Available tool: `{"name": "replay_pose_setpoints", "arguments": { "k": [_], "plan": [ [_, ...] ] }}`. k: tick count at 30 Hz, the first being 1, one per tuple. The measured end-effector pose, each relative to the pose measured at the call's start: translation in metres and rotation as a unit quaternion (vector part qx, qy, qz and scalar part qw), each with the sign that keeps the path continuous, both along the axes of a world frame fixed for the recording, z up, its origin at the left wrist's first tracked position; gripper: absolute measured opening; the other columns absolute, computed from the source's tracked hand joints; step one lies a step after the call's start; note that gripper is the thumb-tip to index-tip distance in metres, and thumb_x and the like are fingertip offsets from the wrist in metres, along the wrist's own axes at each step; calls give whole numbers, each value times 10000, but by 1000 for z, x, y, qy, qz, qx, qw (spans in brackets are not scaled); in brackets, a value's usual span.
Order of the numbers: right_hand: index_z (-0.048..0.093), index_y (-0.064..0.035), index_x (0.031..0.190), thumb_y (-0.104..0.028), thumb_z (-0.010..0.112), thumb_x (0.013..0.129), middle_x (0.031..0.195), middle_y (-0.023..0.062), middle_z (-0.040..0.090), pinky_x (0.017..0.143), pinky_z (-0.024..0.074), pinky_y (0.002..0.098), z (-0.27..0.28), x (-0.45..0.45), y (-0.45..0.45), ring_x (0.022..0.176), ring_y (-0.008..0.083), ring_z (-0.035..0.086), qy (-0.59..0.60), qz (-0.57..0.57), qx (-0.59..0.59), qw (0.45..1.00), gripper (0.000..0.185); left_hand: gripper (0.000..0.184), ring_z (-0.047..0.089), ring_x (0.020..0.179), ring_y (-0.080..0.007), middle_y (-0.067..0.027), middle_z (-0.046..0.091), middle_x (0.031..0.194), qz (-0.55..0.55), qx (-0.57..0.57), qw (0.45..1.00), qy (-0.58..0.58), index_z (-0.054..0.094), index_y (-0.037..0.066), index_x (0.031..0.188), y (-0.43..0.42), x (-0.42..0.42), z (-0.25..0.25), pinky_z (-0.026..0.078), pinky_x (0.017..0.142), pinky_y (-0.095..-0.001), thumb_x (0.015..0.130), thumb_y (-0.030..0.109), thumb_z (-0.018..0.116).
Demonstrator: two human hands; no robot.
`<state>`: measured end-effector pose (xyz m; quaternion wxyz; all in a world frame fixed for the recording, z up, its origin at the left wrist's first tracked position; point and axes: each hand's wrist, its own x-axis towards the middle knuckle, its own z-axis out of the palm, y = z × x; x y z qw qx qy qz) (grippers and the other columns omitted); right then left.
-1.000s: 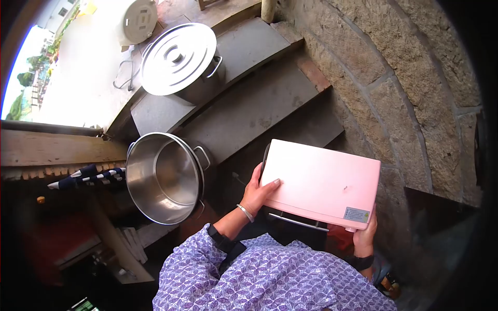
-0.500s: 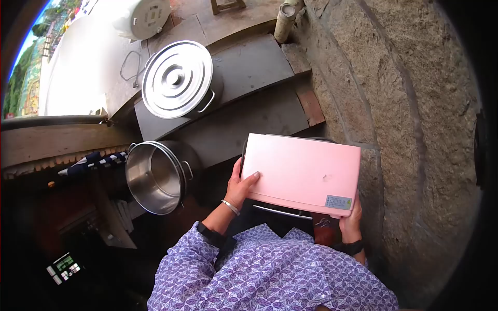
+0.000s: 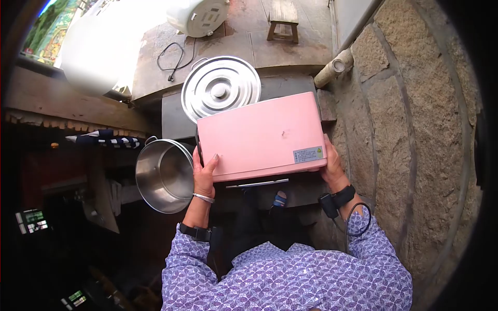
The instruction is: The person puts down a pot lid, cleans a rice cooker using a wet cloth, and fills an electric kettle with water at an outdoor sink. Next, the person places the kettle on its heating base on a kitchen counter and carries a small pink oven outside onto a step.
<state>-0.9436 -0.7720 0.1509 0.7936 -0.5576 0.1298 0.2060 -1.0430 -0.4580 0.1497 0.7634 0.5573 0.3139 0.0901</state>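
Between my two hands is a boxy pink toaster oven (image 3: 254,135), with a grey label at its lower right corner and a silver handle bar along the side nearest my body. My left hand (image 3: 204,173) grips its left end, thumb on the top face and fingers hidden behind. At the right end my right hand (image 3: 333,163) clasps the lower corner, its fingers partly hidden beneath. The oven is held up in front of my body, overlapping the lower edge of a round metal pot lid (image 3: 220,90) beyond it.
Left of the oven sits a deep steel pot (image 3: 163,176). Ahead are a white appliance (image 3: 199,15), a black cord (image 3: 176,65) and a small wooden stool (image 3: 284,20) on a raised floor. A rough stone wall (image 3: 399,119) runs along the right, near a pipe end (image 3: 337,67).
The toaster oven and both hands have moved up and left in view, farther from my body, and the oven has tilted. The view has shifted, bringing more of the raised floor and stool into sight.
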Motion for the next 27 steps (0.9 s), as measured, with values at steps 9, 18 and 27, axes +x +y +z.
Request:
{"name": "replay_pose_setpoints", "arguments": {
  "k": [9, 18, 27],
  "plan": [
    [548, -13, 1141, -473, 429, 932, 1030, 72, 605, 793, 463, 280, -51, 106, 131, 919, 141, 573, -3, 45, 68, 997, 519, 626, 497, 1083, -171, -76, 517, 1211, 8, 76, 997, -26, 369, 66, 1337, 132, 105, -8, 387, 941, -306, 786, 111, 663],
    [530, -28, 1175, -465, 435, 929, 1099, 64, 593, 878, 439, 310, -108, 132, 186, 1007, 164, 559, -20, 7, 58, 998, 510, 594, 516, 1067, -173, -65, 543, 1176, -24, 115, 993, 18, 402, 63, 1319, 195, 155, -57, 401, 918, -304, 786, 119, 659],
    [526, -67, 1199, -477, 441, 923, 1119, 50, 588, 865, 447, 321, -112, 145, 185, 999, 169, 569, -33, -8, -30, 999, 502, 619, 528, 1086, -199, -143, 547, 1211, -2, 178, 984, 11, 415, 80, 1310, 208, 178, -81, 411, 924, -318, 772, 198, 698]
  ]
}}
